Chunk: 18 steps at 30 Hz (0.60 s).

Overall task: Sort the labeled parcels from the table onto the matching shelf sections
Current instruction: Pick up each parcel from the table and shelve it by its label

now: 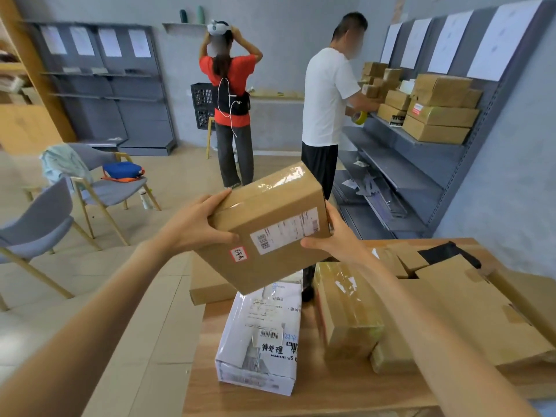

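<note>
I'm holding the box (pixel 264 227) up above the near table (pixel 316 389), left hand (pixel 195 224) and right hand (pixel 340 239) both clamped on its ends. I'm reading its red tag (pixel 238 254) first, then carrying it level to the far-right shelf (pixel 421 139), steering past the person (pixel 325 94).

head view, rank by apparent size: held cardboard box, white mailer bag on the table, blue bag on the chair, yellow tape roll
1. Held cardboard box, gripped by left hand and right hand
2. White mailer bag, nearly as large; both sit near the camera, so the order is unsure
3. Blue bag
4. Yellow tape roll, far off
</note>
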Motion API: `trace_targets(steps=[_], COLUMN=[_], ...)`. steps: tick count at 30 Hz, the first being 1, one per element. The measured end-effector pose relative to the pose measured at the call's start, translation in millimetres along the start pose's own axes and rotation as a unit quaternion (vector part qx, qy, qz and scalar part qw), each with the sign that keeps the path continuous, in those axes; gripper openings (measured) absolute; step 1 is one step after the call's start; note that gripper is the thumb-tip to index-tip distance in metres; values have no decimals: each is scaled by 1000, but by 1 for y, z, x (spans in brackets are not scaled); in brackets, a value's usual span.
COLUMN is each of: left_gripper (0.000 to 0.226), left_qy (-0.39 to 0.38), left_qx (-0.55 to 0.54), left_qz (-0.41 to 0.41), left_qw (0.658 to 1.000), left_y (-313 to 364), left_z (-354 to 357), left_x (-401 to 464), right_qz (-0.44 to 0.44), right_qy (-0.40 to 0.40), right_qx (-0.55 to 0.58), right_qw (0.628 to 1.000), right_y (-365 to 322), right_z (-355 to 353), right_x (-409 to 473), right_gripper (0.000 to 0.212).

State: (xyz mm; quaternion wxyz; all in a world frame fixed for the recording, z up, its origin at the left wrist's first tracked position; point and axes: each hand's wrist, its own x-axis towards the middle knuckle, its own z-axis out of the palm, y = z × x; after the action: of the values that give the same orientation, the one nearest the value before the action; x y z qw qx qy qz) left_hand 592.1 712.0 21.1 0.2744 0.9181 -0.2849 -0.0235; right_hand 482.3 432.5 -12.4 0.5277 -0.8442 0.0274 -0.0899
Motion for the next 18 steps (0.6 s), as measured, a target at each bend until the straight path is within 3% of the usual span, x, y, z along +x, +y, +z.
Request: trace_targets(steps=[5,11,18], left_gripper=[99,100,102], left_qy=[-76,-98,-39], left_qx=[-120,-138,-178], left_qz=[-31,-76,-45], left_qw=[989,983,982], left_y=[11,11,19], left_z=[-16,-12,-3], left_x=[0,-4,-15], right_qz=[-2,-8,-12], right_qy=[7,18,-10], right_qx=[12,-5,-54], right_qw=[1000,1000,998], right_y=[0,1,-32], right_z=[-4,-8,-26], right_x=[6,10,26], right_gripper=[88,75,75])
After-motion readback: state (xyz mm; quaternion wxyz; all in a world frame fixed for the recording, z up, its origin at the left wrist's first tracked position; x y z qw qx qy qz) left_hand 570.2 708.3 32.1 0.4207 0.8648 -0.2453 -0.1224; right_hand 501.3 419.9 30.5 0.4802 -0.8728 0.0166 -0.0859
